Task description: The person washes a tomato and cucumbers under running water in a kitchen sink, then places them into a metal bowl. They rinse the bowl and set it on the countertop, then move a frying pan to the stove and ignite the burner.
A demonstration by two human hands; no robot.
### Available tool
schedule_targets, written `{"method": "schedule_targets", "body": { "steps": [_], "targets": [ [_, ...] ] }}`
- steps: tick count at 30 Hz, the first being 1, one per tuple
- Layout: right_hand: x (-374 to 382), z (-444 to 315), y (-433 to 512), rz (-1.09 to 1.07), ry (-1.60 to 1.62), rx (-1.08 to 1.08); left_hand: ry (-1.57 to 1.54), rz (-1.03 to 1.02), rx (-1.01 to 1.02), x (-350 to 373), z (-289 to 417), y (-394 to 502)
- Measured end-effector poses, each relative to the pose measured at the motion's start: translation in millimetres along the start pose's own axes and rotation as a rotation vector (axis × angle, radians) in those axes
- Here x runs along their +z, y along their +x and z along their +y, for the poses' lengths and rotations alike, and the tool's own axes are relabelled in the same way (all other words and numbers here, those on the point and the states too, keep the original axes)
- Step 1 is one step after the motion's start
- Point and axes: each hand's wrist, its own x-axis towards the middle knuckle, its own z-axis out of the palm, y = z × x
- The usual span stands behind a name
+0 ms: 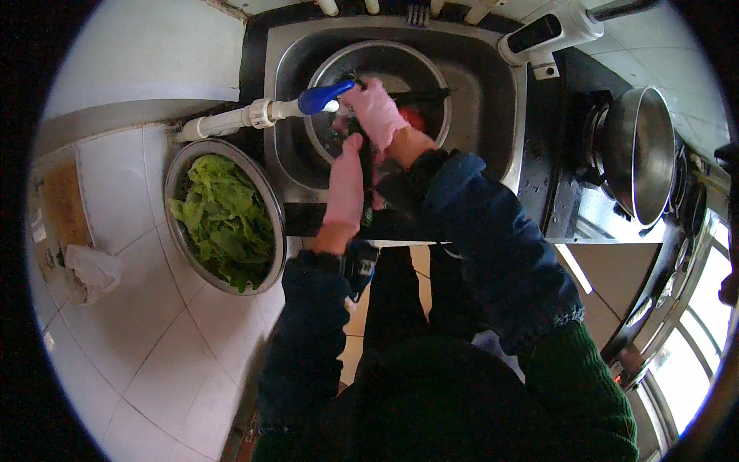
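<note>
A long dark green vegetable, probably a cucumber (366,173), slants over the near rim of a round metal basin (443,69) in the sink. My left hand (346,185), in a pink glove, grips its lower part. Higher up, my right hand (376,112), gloved the same way, closes around it beneath the tap; its fingertips are partly hidden. Behind the right hand, another dark green long vegetable (421,94) reaches the basin's right side. A red round item (411,118), perhaps a tomato, shows beside the right wrist.
A white pipe tap with a blue lever (323,97) juts over the basin from the left. Leafy greens (225,225) fill a metal colander (278,231) on the tiled counter. On the right, a steel pot (652,156) sits on the stove. A white faucet unit (548,34) overhangs the sink's far right corner.
</note>
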Motion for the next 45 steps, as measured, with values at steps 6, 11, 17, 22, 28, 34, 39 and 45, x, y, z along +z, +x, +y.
{"method": "schedule_targets", "body": {
  "steps": [6,11,17,22,28,34,39,45],
  "targets": [
    [-0.9,15.8,-32.4,-0.098,0.100,-0.059,-0.120,0.002,0.135,-4.1,-10.3,-6.2],
    [-43.5,58.2,-37.6,0.143,-0.911,-0.428,-0.072,0.066,0.232,-2.8,-7.9,44.5],
    [-82.6,43.7,-39.8,-0.154,-1.091,-0.162,0.376,0.102,0.402,-6.6,-29.1,51.7],
    [-126.3,-13.0,-78.5,-0.294,-1.161,-0.005,0.059,0.026,0.354,1.6,-14.9,44.1],
    [-82.4,-28.4,-129.3,0.044,-0.477,-0.169,-0.145,-0.162,0.422,31.1,2.3,46.6],
    [-73.7,-21.8,-179.2,0.019,-0.250,-0.250,-0.263,-0.047,0.297,-6.5,23.6,67.8],
    [-80.4,-6.4,-177.7,-0.101,0.189,0.011,-0.515,-0.194,0.241,-11.1,31.8,70.3],
    [-67.8,0.2,-170.6,-0.162,0.692,0.422,-0.769,-0.406,0.139,-5.9,30.0,66.1]
  ]
}}
